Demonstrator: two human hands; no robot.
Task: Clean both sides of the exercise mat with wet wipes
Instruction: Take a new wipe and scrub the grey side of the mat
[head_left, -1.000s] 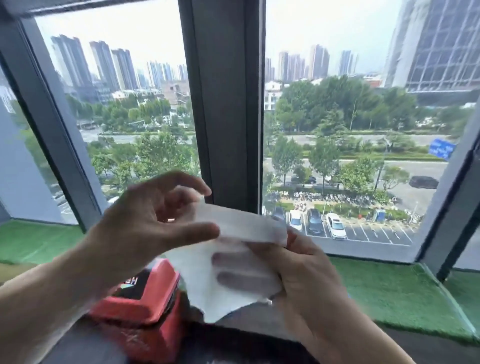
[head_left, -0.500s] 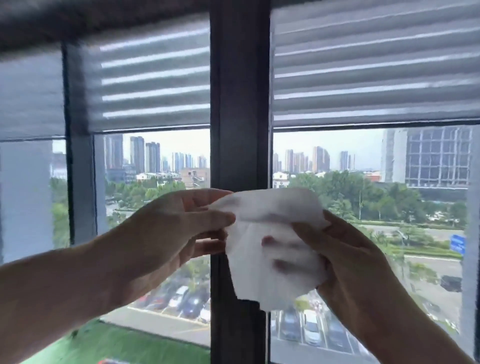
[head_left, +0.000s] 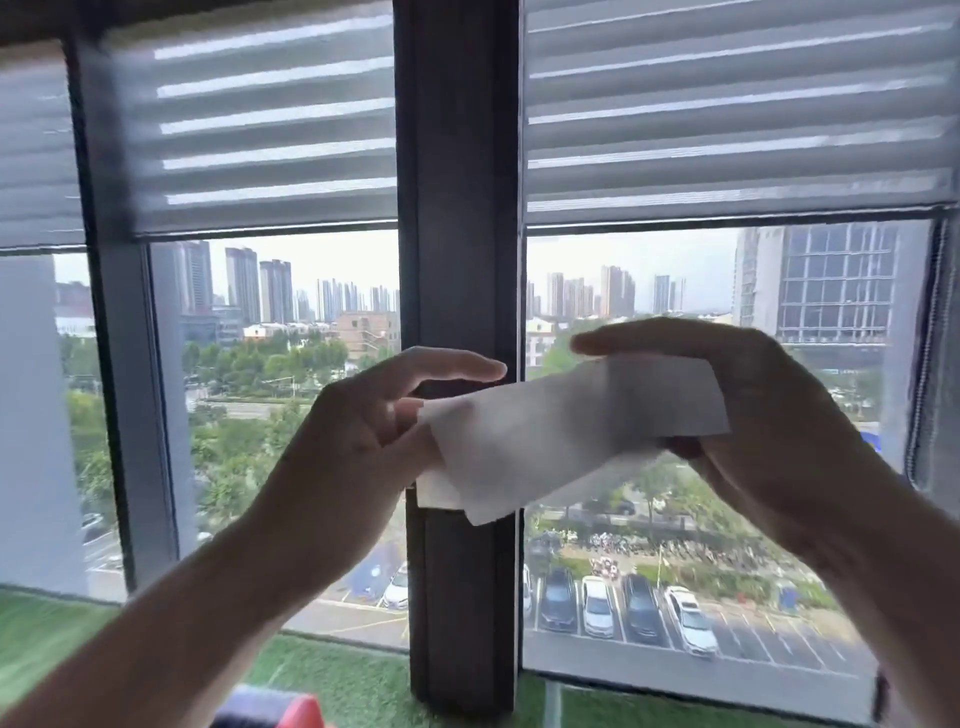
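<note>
**Operator:** Large window panes are filling the view ahead, with grey blinds half lowered and a dark window post standing upright between the panes. Green turf is lining the sill below. I am seeing no exercise mat in this view, so I cannot say where it is lying.

**Supervisor:** Report hand status and wipe location.

**Operator:** I am watching both hands raised in front of the post. The left hand is pinching the left edge of the wet wipe, forefinger extended above it. The right hand is gripping the right end, thumb arched over the top and fingers curled behind the sheet. The wipe is hanging between the two hands, partly unfolded, lower corner drooping.

**Supervisor:** Handling characteristics?

**Operator:** I am judging the sheet to be very light, limp and damp. It is likely clinging to itself at the folds and tearing if pulled hard. I am recommending holds at opposite edges, drawing apart gently until it lies flat.

**Supervisor:** Anything else?

**Operator:** A small red object is showing at the bottom edge, blurred; I cannot identify it.
</note>
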